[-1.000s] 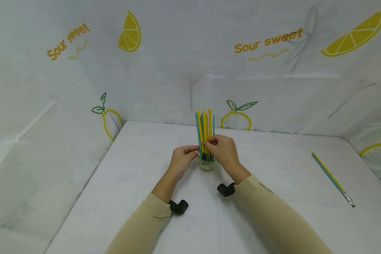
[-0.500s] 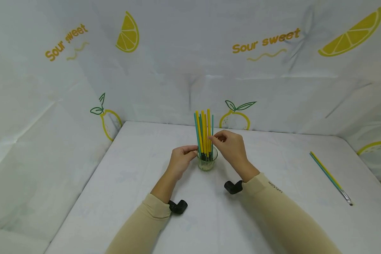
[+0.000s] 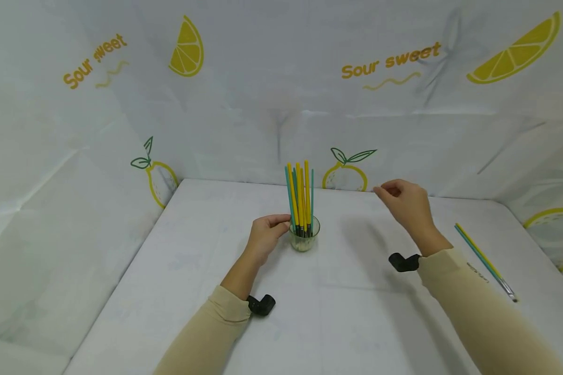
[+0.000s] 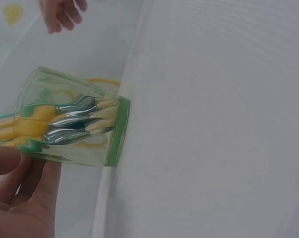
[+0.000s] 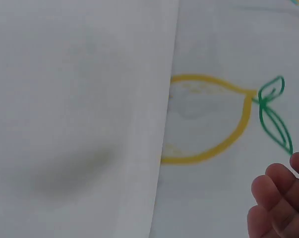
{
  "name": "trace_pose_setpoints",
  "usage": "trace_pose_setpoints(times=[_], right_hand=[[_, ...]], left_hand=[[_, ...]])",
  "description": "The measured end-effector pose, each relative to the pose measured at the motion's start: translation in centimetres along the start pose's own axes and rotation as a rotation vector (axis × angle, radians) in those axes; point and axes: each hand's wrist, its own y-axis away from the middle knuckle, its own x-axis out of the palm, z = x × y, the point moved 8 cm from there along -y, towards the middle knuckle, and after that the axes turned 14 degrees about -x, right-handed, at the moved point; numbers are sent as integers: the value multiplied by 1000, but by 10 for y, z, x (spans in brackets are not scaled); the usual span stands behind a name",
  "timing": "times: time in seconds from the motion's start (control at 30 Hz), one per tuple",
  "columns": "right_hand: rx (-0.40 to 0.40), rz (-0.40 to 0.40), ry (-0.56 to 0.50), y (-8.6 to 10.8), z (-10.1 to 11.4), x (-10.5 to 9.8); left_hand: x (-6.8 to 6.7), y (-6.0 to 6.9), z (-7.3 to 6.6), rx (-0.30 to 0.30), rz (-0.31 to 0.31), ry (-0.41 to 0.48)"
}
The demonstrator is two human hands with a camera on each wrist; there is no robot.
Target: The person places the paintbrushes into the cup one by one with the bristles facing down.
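A small clear glass (image 3: 303,242) with a greenish base stands upright on the table. Several paintbrushes (image 3: 299,198) with yellow and teal handles stand in it, bristles down, as the left wrist view shows through the glass wall. My left hand (image 3: 264,237) is at the left of the glass, thumb and fingers at its rim, holding it. My right hand (image 3: 407,205) is in the air to the right of the glass, apart from it. Its fingers (image 5: 280,196) are loosely bent and hold nothing.
Two more paintbrushes (image 3: 485,262), one yellow and one teal, lie side by side at the right of the white table (image 3: 281,333). A white cloth backdrop (image 3: 262,67) with lemon prints rises behind and at the sides.
My right hand has let go of the brushes in the glass and moved right and up, away from them. The left hand has stayed at the glass.
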Motion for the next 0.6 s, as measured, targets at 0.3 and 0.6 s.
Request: trace_pose_setpoints(times=[0.3, 0.6], right_hand=[[210, 197, 106, 34, -98, -49], [341, 342, 239, 79, -166, -83]], left_hand=[[-2, 0, -2, -7, 4, 5], [-1, 0, -2, -7, 8, 13]])
